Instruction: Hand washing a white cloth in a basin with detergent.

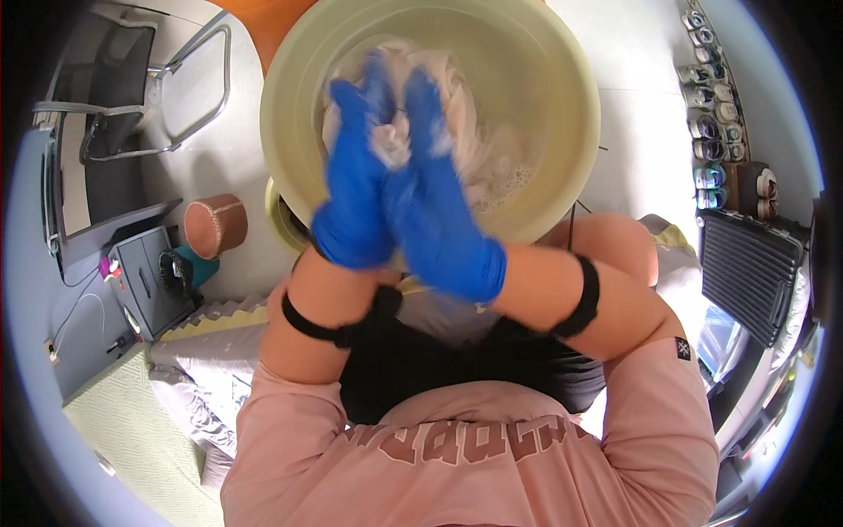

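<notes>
A large pale yellow-green basin (581, 105) stands in front of me, holding cloudy water with foam on its right side. A wet, pale pinkish-white cloth (463, 105) is bunched up in the left half of the basin. My left hand (356, 193) and my right hand (439, 211) both wear blue rubber gloves and meet over the basin, close together at the heels. Folds of the cloth are pressed between them. Both sets of fingers are blurred by motion. Part of the cloth is hidden beneath the gloves.
An orange surface (263, 22) lies behind the basin, with another yellowish container (285, 224) below its left rim. A metal-framed chair (189, 88) and a brown bin (215, 226) stand left. Rows of shoes (713, 97) and a black ribbed suitcase (751, 272) line the right.
</notes>
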The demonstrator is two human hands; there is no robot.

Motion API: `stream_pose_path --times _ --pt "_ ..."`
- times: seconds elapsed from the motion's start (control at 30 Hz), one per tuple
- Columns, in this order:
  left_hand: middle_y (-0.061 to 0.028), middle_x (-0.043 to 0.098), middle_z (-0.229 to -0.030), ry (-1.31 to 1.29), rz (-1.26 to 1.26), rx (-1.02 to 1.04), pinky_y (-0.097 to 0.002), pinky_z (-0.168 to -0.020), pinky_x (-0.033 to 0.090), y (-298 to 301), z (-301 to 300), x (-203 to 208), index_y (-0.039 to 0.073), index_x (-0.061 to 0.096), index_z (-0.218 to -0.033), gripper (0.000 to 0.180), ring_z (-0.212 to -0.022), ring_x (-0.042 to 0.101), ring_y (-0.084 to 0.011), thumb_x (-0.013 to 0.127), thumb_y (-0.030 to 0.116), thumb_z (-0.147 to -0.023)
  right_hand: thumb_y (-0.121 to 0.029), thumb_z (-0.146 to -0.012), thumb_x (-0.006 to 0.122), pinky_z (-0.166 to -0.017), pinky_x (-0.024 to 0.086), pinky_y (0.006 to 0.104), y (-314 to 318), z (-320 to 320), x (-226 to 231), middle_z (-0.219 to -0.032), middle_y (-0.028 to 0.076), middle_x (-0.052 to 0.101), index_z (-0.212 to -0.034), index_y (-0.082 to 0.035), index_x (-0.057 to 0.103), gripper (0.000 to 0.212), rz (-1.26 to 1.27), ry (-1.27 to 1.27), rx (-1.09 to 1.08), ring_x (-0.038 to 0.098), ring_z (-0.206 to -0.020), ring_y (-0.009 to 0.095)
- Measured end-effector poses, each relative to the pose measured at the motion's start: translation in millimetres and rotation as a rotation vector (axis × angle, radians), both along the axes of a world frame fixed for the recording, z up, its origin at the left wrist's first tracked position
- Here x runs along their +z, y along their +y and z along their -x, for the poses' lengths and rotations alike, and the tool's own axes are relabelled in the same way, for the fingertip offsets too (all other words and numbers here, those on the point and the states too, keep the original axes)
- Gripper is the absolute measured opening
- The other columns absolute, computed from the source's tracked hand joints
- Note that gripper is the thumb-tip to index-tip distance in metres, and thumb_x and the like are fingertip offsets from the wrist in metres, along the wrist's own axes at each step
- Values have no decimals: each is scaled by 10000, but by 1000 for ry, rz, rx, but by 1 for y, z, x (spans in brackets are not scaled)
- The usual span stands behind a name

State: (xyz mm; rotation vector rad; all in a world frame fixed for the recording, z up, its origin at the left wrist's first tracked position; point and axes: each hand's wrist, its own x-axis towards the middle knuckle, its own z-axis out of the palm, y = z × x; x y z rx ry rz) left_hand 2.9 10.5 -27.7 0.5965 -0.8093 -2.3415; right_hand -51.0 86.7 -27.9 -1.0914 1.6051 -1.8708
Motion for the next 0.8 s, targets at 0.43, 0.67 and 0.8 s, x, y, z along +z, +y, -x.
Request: stream_pose_path --times 0.43,0.67,0.8 --pt "-94 692 -995 -623 795 113 -249 -779 495 3 5 20 -73 537 -1285 393 -855 627 -137 602 87 -931 -418 -1009 441 -1044 376 328 -23 78 7 -1401 187 463 -1405 53 378 618 -36 -308 181 470 -1261 228" --pt "-73 667 -888 -831 943 227 -253 -749 494 -45 -17 13 -49 652 -991 197 -793 600 -126 611 136 -937 -288 -849 691 -758 530 354 -10 94 7 -899 217 670 -1008 73 646 397 -429 335 283 663 -790 307" --pt "-58 652 -867 -705 854 311 -266 -736 493 -51 -20 12 -31 646 -978 189 -786 593 -116 586 146 -955 -230 -856 661 -740 529 342 -10 108 13 -801 177 651 -890 72 634 305 -455 384 316 647 -739 235"
